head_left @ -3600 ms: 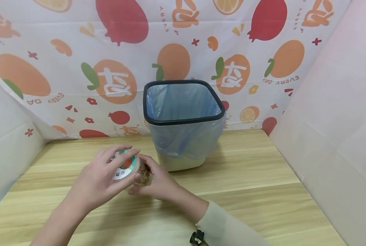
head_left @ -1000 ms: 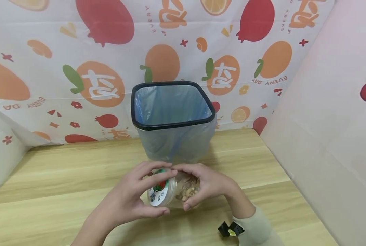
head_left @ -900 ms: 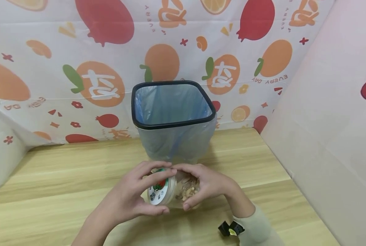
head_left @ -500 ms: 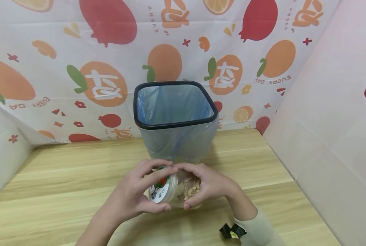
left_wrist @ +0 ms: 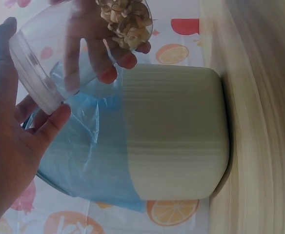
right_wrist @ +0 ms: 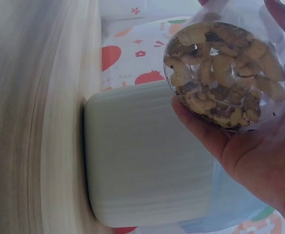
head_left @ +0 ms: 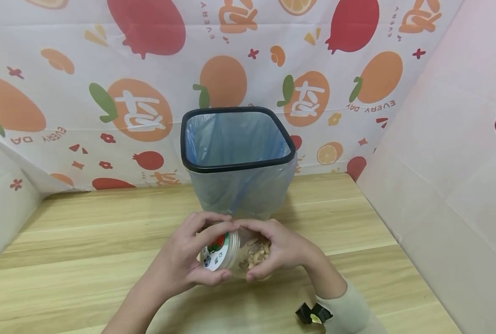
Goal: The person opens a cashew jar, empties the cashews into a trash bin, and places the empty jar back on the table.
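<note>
A clear plastic jar (head_left: 243,246) is held tilted above the table, in front of the bin. Its lid (head_left: 215,254), white and green with a red picture, faces left. My left hand (head_left: 177,262) grips the lid end, thumb below and fingers over the top. Around the jar's body curls my right hand (head_left: 287,250). Cashew-like nuts (right_wrist: 225,78) lie in the bottom end, partly filling the jar. In the left wrist view, fingers of the right hand show through the clear wall of the jar. The lid appears seated on the jar.
A pale bin (head_left: 237,167) with a black rim and a bluish plastic liner (head_left: 264,185) stands behind the hands. The wooden table (head_left: 85,241) ends at a fruit-print cloth (head_left: 168,60). A black device (head_left: 314,313) sits at the right sleeve.
Since the earliest frame, both hands have brought the jar rightward and nearer, and more of the nuts shows. Over the last second, hands and jar stay nearly still; the head view shifts slightly.
</note>
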### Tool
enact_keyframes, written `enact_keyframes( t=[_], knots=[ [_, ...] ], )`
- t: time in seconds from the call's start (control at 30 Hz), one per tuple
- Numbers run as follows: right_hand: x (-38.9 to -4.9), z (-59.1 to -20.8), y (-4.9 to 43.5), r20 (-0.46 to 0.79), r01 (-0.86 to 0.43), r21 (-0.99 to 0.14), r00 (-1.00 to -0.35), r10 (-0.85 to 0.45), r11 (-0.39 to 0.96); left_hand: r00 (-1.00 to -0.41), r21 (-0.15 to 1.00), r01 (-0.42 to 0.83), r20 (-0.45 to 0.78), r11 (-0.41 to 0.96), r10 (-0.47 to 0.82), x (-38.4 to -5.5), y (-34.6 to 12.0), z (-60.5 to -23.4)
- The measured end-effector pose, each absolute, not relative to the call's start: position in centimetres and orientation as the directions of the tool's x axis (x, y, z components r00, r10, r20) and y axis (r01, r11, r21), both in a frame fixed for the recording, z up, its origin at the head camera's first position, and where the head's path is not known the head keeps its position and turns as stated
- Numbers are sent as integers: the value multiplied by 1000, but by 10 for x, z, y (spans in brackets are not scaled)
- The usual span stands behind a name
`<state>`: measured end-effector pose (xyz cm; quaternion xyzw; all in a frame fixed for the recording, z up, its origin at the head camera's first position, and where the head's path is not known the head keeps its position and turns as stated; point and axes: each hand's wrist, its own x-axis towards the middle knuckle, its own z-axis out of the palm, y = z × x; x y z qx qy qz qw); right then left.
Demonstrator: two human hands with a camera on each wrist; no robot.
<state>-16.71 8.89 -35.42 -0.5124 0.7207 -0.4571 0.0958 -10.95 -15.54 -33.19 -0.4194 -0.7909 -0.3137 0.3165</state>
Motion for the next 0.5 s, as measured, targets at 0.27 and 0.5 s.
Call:
enact_keyframes(
  t=[0.27, 0.5],
  knots=[
    [-166, -352, 86, 381, -693, -719, -458, -803, 54, -476, 257, 848, 756, 464, 450, -108, -157, -329],
    [-160, -352, 81, 434, -729, -683, -464, -772, 55, -510, 274, 827, 735, 491, 448, -103, -158, -327]
  ],
)
